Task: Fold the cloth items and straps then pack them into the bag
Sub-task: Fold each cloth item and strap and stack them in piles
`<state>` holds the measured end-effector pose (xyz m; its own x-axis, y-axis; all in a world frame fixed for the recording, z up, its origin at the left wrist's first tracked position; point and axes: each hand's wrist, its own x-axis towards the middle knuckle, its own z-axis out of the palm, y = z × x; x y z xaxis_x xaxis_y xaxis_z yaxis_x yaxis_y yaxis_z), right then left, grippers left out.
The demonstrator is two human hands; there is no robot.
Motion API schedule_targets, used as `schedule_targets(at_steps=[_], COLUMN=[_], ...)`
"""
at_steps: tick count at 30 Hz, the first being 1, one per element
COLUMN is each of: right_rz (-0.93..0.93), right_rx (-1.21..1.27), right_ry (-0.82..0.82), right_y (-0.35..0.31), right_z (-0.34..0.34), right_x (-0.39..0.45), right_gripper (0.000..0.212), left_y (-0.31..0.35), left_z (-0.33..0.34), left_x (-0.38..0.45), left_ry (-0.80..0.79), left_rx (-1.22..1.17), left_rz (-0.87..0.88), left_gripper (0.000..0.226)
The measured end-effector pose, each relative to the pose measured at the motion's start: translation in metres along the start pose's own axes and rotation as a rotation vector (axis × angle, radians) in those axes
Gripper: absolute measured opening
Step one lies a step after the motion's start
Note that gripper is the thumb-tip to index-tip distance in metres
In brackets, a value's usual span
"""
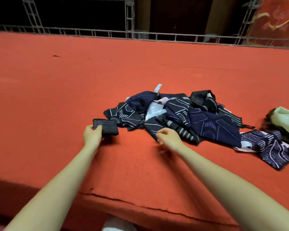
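Left hand point(92, 134) pinching folded strap point(105, 127) edge

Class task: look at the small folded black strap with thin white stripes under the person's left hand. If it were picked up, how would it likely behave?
The folded strap would probably flex rather than stay stiff, since it is knit fabric like the pile beside it. It looks light, being small and thin. Its layers may spring open unless pinched, as nothing visible fastens them; the left hand grips one end.

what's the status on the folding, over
Left hand holds folded strap. Right hand loosely curled over cloth pile, holding nothing. Bag at right, nothing blocking.
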<state>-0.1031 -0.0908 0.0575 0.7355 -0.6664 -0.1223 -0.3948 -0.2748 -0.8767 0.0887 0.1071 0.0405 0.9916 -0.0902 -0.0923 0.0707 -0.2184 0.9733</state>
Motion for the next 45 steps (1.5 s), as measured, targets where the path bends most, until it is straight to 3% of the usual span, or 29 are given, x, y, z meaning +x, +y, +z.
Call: schedule_targets(at_steps=[3, 9, 12, 14, 16, 18, 23, 28, 32, 37, 42, 45], right_rz=[-0.052, -0.043, -0.103, -0.172, -0.24, -0.244, -0.166, -0.128, -0.118, -0.28, -0.281, -0.269], right_rx=[-0.247, -0.444, -0.486, -0.441, -0.403, -0.398, -0.398, -0.355, -0.382, -0.522, -0.514, -0.466], right_ry=[0.079, 0.09, 0.076, 0.065, 0.1, 0.162, 0.247, 0.302, 0.4, 0.341, 0.28, 0.183], right_y=[-0.005, -0.002, 0.001, 0.003, 0.007, 0.015, 0.041, 0.058, 0.068, 0.058, 0.05, 0.056], right_z=[0.018, 0.044, 0.047, 0.038, 0.018, -0.008, -0.054, -0.091, -0.112, -0.105, -0.111, -0.105], right_x=[0.034, 0.058, 0.052, 0.043, 0.032, 0.023, 0.005, -0.003, 0.006, 0.035, 0.071, 0.079], right_gripper=[0.017, 0.023, 0.025, 0.028, 0.027, 0.024, 0.018, 0.013, 0.02, 0.033, 0.041, 0.043], left_y=[-0.007, -0.026, -0.032, -0.031, -0.025, -0.013, 0.016, 0.038, 0.041, 0.042, 0.035, 0.028], left_z=[-0.015, -0.017, -0.012, -0.003, 0.015, 0.038, 0.106, 0.162, 0.201, 0.225, 0.243, 0.24], left_x=[0.029, 0.057, 0.056, 0.048, 0.03, 0.003, -0.051, -0.081, -0.078, -0.074, -0.06, -0.057], left_ry=[0.06, 0.147, 0.21, 0.218, 0.16, 0.029, -0.342, -0.52, -0.54, -0.35, -0.449, -0.505], left_rx=[0.236, 0.538, 0.733, 0.797, 0.793, 0.744, 0.438, 0.325, 0.342, 0.171, 0.33, 0.28], left_rz=[0.03, 0.076, 0.253, 0.488, 0.693, 0.748, 0.563, 0.494, 0.376, 0.398, 0.436, 0.382], left_gripper=[0.035, 0.04, 0.051, 0.056, 0.053, 0.045, 0.033, 0.028, 0.034, 0.021, 0.039, 0.024])
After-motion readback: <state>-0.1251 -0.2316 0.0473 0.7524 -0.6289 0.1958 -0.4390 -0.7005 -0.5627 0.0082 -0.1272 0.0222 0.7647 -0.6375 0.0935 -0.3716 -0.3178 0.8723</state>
